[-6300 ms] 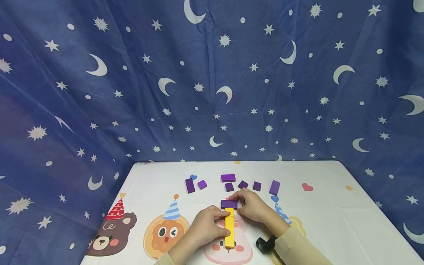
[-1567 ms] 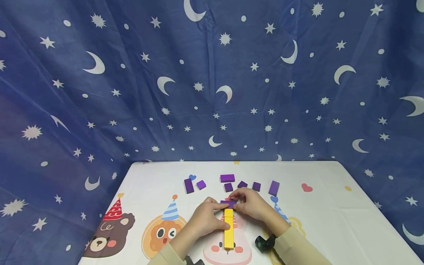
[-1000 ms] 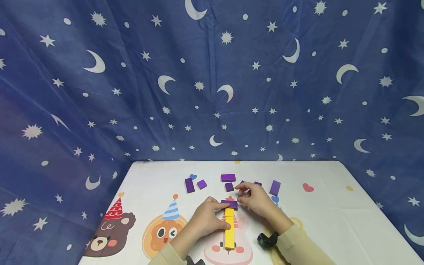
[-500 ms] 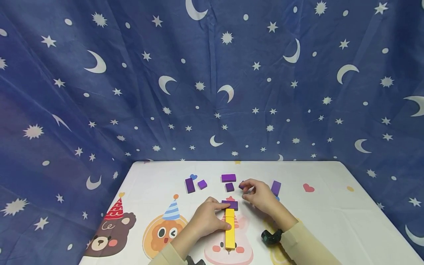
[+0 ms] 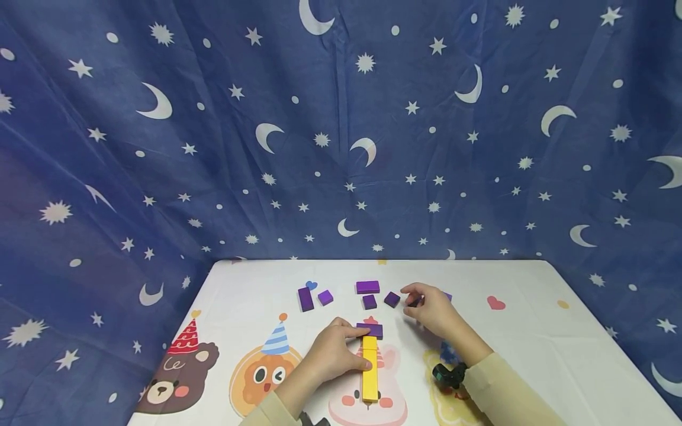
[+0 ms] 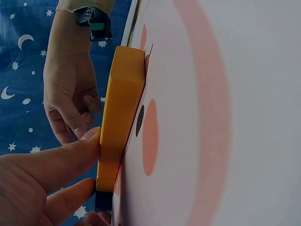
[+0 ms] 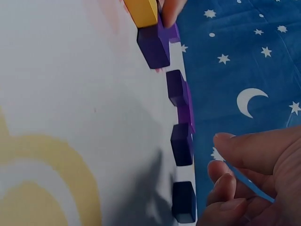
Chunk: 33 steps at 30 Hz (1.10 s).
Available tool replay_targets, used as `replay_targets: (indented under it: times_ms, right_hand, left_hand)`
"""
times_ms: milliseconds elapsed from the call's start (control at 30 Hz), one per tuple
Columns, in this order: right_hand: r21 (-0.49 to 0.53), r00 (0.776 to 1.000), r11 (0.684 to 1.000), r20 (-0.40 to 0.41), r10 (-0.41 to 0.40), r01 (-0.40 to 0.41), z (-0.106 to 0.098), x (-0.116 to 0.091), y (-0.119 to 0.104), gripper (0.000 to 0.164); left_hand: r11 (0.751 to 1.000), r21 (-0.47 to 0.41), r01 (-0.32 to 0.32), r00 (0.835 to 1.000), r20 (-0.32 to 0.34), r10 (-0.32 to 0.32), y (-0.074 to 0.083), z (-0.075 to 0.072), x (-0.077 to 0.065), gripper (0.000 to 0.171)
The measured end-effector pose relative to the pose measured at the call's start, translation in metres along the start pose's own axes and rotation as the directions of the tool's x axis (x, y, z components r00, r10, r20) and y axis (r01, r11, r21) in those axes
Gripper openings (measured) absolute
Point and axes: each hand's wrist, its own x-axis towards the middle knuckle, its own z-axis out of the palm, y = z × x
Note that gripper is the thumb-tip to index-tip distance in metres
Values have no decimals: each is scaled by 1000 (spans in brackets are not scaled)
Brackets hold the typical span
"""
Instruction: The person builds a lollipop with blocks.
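Observation:
My left hand (image 5: pixel 333 354) lies along a row of blocks, index finger on a purple block (image 5: pixel 376 327) and thumb on the long yellow block (image 5: pixel 369 387). A short yellow block (image 5: pixel 369 342) sits between these two, making a T shape with the purple block across the far end. In the left wrist view, the thumb and finger press against the yellow surface. My right hand (image 5: pixel 434 310) hovers with curled, parted fingers around a small dark purple block (image 7: pixel 183 202). The right wrist view shows a gap between fingertips and block. Another small purple block (image 5: pixel 392 299) lies to its left.
Farther back lie a long purple block (image 5: pixel 367 287) and a small one (image 5: pixel 369 302). Left of them are an upright-lying purple block (image 5: pixel 305 299) and a small one (image 5: pixel 325 297). A purple block (image 5: pixel 448 296) is mostly hidden behind the right hand. A starry blue curtain (image 5: pixel 341 118) hangs behind.
My right hand has left the purple block at the row's end and moved right, past one small block to another. My left index finger has shifted from the yellow onto the purple block.

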Motion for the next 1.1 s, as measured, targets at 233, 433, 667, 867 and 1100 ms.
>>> replay_targets:
  times_ms: [233, 433, 667, 867, 1100]
  right_hand:
    - [-23, 1000, 999, -4, 28, -28, -6, 3, 8, 45]
    - [-28, 999, 999, 0, 33, -33, -13, 3, 12, 46]
    - [-59, 999, 998, -8, 36, -36, -20, 1, 14, 47]
    - [-61, 998, 996, -10, 58, -59, -23, 2, 18, 48]
    - [-96, 999, 995, -20, 40, -42, -25, 5, 25, 45]
  left_hand:
    - [1000, -2, -4, 1000, -4, 4, 0, 0, -1, 71]
    - [1000, -3, 2, 1000, -2, -2, 0, 2, 0, 71]
    - [1000, 2, 2, 1000, -5, -2, -1, 2, 0, 72]
    - [1000, 1, 7, 1000, -6, -7, -1, 2, 0, 71]
    - [1000, 0, 8, 1000, -5, -8, -1, 1, 0, 71]
